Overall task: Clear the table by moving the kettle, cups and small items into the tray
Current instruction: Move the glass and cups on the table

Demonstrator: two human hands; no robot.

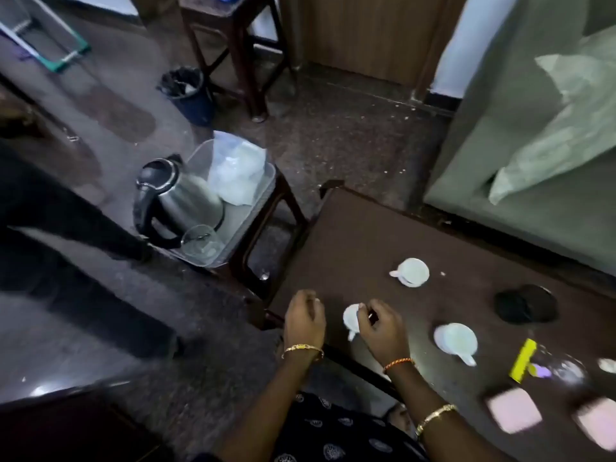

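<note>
A steel kettle (pixel 186 198) with a black handle stands in the pale plastic tray (pixel 271 181), beside a clear glass (pixel 200 243) and a crumpled plastic bag (pixel 238 171). The tray rests on a small stool left of the brown table (pixel 366 235). My right hand (pixel 380 325) pinches a small white cup (pixel 351 320) at the table's near left corner. My left hand (pixel 305 316) hovers just left of it, fingers curled, nothing in it. Two more white cups (pixel 413 271) (pixel 456 340) sit on the table.
On the table's right side lie a black round object (pixel 526 308), a yellow item (pixel 524 360), a clear glass (pixel 563 368) and pink squares (pixel 513 410). Another person's dark-trousered legs (pixel 66 211) stand left of the tray. A dark bin (pixel 188 91) sits on the floor behind.
</note>
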